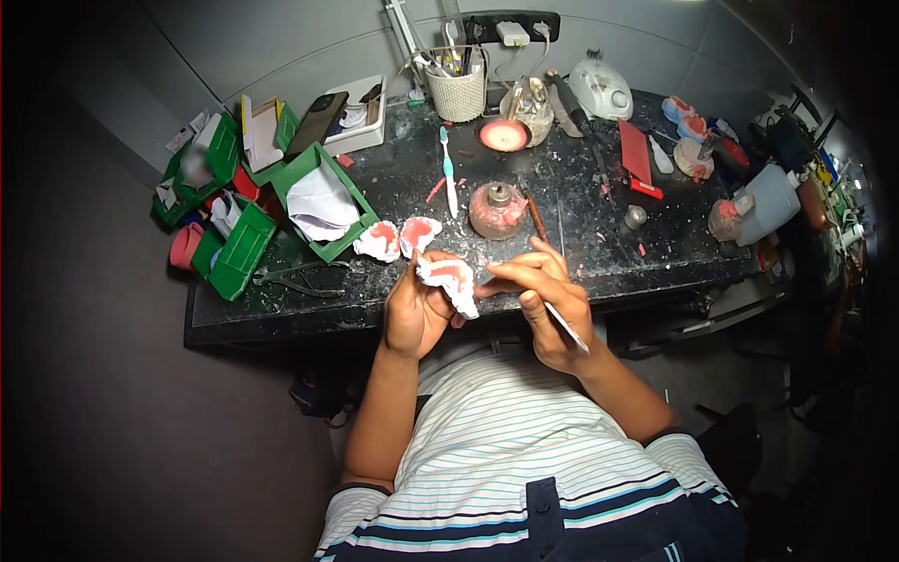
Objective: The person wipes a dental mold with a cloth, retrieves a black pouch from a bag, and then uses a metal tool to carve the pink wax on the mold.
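The left hand [412, 314] holds a dental cast [449, 279] just above the front edge of the dark worktable [599, 239], its fingers closed around the base. The cast is white plaster with a pink arch on its upper face, and it is tilted toward the right hand [548, 304]. That hand's fingertips touch the cast, and its fingers grip a thin tool [567, 328] with a bright metal end. Two similar casts [379, 241] lie on the table just behind, near a round pink burner [497, 210].
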